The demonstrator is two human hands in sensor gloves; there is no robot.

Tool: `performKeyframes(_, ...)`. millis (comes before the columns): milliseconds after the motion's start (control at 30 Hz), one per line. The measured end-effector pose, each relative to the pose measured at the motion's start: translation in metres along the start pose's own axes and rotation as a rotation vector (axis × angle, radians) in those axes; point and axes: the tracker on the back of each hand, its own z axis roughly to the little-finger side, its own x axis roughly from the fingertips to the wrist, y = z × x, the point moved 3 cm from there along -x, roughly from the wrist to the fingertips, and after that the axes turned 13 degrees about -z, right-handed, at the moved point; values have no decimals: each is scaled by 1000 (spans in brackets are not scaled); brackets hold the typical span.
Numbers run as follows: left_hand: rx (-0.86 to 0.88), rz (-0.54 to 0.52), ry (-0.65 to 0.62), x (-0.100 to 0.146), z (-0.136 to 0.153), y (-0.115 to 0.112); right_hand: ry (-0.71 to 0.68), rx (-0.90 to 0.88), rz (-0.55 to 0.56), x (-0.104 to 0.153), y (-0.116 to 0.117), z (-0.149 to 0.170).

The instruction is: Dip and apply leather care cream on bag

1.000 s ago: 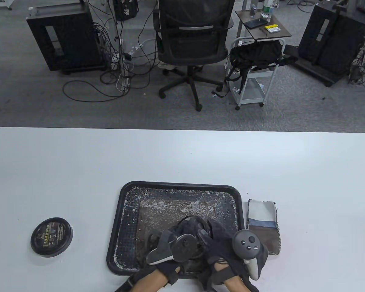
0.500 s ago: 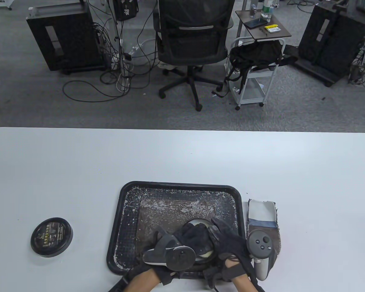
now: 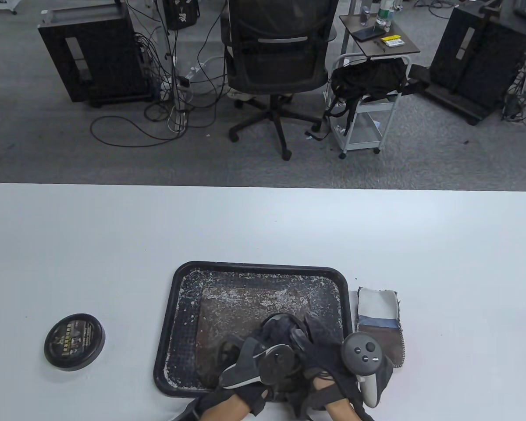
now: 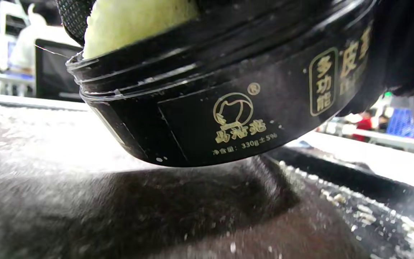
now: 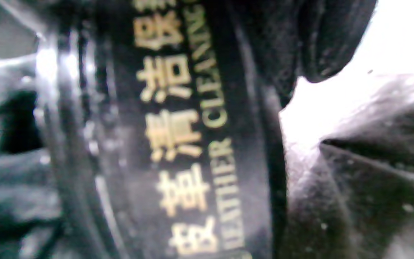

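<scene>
Left hand [image 3: 263,351]: over the near part of the tray [image 3: 184,285], fingers curled on the cream jar [image 3: 275,319].
Right hand [image 3: 328,351]: just right of the left hand, fingers against the jar's right side; whether they grasp it cannot be told.
Cream jar: between both hands, tilted above the dark brown bag [image 3: 245,302] lying in the tray.
Lid [image 3: 74,342]: on the table [image 3: 263,228], well left of the tray.
Cloth [image 3: 379,307]: just right of the tray.
Left wrist view: jar [image 4: 228,108] open, pale yellow cream [image 4: 135,21] inside, base clear of the bag [image 4: 120,216].
Right wrist view: blurred gold label on the jar [image 5: 185,144].
</scene>
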Motion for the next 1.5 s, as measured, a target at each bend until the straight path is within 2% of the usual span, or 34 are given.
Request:
performKeyframes(100, 21, -82, -29, 1, 1, 11, 8, -84, 13, -2, -8, 5)
performKeyframes(200, 132, -158, -30, 5, 1, 22, 33, -141, 49, -5, -22, 13)
performKeyframes(300, 226, -233, -45, 8, -1, 30, 62, -298, 37, -4, -31, 26)
performKeyframes(400, 264, -276, -87, 10, -6, 35, 71, -296, 57, -3, -42, 29)
performKeyframes(533, 261, -383, -120, 15, -8, 47, 84, -268, 172, 1, -71, 36)
performKeyframes(800, 302, -355, -80, 14, -1, 44, 120, -273, 464, 24, -154, 60)
performKeyframes(1000, 289, -345, -85, 14, -1, 44, 237, -297, 637, 43, -194, 94)
performKeyframes(1267, 276, -330, -66, 13, 4, 42, 417, -306, 732, 57, -214, 135)
performKeyframes(1500, 257, -318, -49, 12, 8, 40, 490, -287, 719, 57, -214, 149)
